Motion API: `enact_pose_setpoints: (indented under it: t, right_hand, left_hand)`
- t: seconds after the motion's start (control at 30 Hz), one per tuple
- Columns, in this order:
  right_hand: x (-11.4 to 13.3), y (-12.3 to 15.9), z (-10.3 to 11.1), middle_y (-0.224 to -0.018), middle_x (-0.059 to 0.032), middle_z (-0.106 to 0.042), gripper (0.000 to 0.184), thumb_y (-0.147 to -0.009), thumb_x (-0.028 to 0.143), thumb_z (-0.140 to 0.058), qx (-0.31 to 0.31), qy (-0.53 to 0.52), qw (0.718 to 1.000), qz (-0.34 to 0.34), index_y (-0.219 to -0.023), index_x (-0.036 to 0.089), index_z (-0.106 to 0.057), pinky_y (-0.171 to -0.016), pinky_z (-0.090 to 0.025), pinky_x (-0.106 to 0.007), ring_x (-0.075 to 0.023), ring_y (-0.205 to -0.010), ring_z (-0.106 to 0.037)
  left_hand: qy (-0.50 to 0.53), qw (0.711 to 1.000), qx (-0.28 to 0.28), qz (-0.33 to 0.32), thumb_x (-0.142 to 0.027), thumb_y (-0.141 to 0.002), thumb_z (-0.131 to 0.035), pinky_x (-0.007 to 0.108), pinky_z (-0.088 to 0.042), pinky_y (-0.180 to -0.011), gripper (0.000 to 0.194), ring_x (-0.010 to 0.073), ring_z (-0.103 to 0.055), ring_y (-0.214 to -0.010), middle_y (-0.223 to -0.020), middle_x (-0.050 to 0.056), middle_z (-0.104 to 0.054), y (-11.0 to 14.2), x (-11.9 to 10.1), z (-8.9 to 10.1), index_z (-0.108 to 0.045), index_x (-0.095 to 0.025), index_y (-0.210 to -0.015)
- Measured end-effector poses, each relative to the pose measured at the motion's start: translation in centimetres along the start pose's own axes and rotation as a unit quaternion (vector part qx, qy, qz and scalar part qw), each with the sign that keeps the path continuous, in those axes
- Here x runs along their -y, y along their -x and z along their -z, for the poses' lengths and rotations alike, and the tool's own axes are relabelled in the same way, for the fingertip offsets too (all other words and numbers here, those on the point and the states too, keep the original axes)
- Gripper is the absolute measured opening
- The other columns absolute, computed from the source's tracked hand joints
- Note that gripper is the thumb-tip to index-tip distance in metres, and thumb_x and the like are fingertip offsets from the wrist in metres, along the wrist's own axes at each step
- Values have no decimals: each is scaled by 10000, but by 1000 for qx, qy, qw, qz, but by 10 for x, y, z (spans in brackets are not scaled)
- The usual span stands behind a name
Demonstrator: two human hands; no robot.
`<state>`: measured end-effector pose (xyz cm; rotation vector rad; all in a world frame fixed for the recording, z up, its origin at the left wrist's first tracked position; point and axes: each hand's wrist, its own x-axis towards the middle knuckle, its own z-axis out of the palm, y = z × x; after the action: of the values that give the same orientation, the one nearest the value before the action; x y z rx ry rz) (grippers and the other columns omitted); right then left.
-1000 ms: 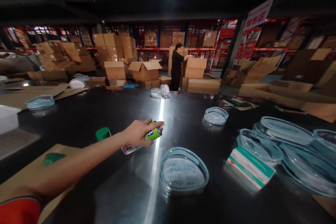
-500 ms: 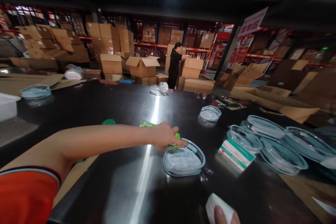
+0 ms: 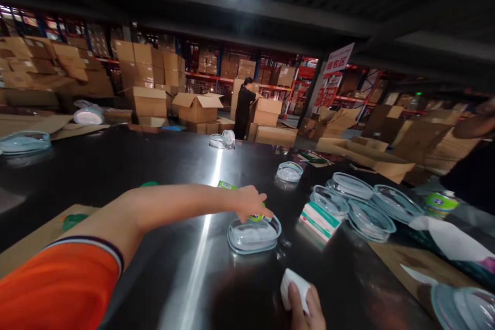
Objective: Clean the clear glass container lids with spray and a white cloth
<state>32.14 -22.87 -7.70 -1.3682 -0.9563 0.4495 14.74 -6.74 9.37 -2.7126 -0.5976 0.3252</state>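
Note:
My left hand (image 3: 251, 203) reaches across from the left, closed around a bright green labelled item (image 3: 227, 185); most of it is hidden behind the hand and forearm, so its shape is unclear. Just below those fingers sits a clear container with a pale blue rim (image 3: 253, 240), on the dark tabletop. It has an oval outline and its side near the hand is partly covered. Low in the view, my right hand (image 3: 305, 309) grips a white folded cloth (image 3: 294, 289), slightly right of and nearer than the container.
A white and teal box (image 3: 320, 220) leans by several clear containers (image 3: 351, 185) on the right. Another container (image 3: 289, 171) stands behind. A green can (image 3: 441, 203) is near a person's dark sleeve (image 3: 472, 175). Cardboard boxes (image 3: 198, 107) and a person (image 3: 243, 108) are beyond the table.
The view has turned right, so the scene sits further left and a person at the right edge appears. My right hand with the white cloth has come up into view. Both hands keep hold.

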Motion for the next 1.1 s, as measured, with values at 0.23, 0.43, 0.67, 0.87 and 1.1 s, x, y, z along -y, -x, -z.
enact_pose_setpoints:
  t: [0.23, 0.43, 0.67, 0.87, 1.1]
  right_hand:
    - [-15, 2, -1, -755, -57, -631, 348, -705, 555, -652, 17, -45, 999, 2, -716, 211, -704, -572, -492, -248, -199, -684, -621]
    - [-36, -1, 1, -864, -86, -646, 561, -646, 691, -663, 27, -2, 999, 31, -747, 141, -704, -676, -520, -247, -206, -781, -628]
    - [-17, 9, -7, -870, -69, -611, 503, -726, 643, -639, 10, -63, 998, 13, -776, 145, -688, -614, -493, -217, -181, -770, -598]
    - [-27, -2, 3, -830, -72, -636, 512, -684, 663, -662, 48, -24, 997, 47, -750, 157, -701, -690, -511, -259, -201, -767, -615]
    - [-30, -5, 6, -777, -52, -636, 498, -707, 626, -653, 38, -11, 999, 31, -796, 137, -688, -629, -503, -231, -187, -724, -608]
  left_hand:
    - [14, 1000, -1, -15, -325, -570, -760, 342, -475, -627, 794, 248, -634, -719, -1061, 85, -598, -5, -6, 5, -479, -424, -1306]
    - [10, 1000, -1, -28, -311, -525, -781, 345, -473, -613, 728, 250, -627, -698, -999, 73, -607, -14, -7, -2, -559, -394, -1213]
    - [-6, 999, 7, -35, -336, -587, -744, 383, -492, -606, 785, 275, -646, -700, -1090, 127, -584, -13, -7, 0, -479, -379, -1324]
    - [34, 999, -6, -5, -333, -575, -742, 412, -500, -638, 830, 317, -659, -740, -1106, 140, -593, -8, -3, -1, -460, -382, -1354]
    - [173, 961, -143, 163, -379, -656, -693, 377, -502, -721, 1019, 290, -665, -850, -1238, 120, -548, 24, 29, -29, -121, -344, -1499]
